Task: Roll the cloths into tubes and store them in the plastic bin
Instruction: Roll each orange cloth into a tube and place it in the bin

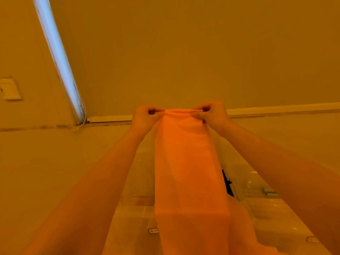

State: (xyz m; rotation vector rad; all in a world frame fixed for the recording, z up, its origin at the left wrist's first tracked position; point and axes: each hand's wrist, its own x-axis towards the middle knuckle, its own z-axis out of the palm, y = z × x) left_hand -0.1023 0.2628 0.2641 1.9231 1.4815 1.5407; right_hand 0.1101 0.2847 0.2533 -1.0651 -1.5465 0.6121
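Cloth (pixel 185 162), one piece and orange under this amber light, hangs in a long band down the middle of my view, held up in front of the wall (pixel 184 52). I count two hands on it. My left hand (pixel 145 116) has its fingers pinched tight on the left end of the top edge, and my right hand (pixel 211 114) is pinched the same way on the right end, so the edge is drawn into a short bunched line between them. Both forearms reach forward from the bottom corners, bare. The cloth's lower part falls toward me and runs out of the frame at the bottom.

Behind and beneath the cloth I see one clear plastic bin (pixel 257 208), its walls showing on either side of the fabric; the cloth hangs over it, but I cannot tell whether it touches. One clear lid (pixel 257 181) with a latch seems to lie to the right, though the outline is faint. To the left, one bright window strip (pixel 57 57) slants up the wall with a bead cord (pixel 83 109) beside it, and one wall plate (pixel 10 89) sits further left.
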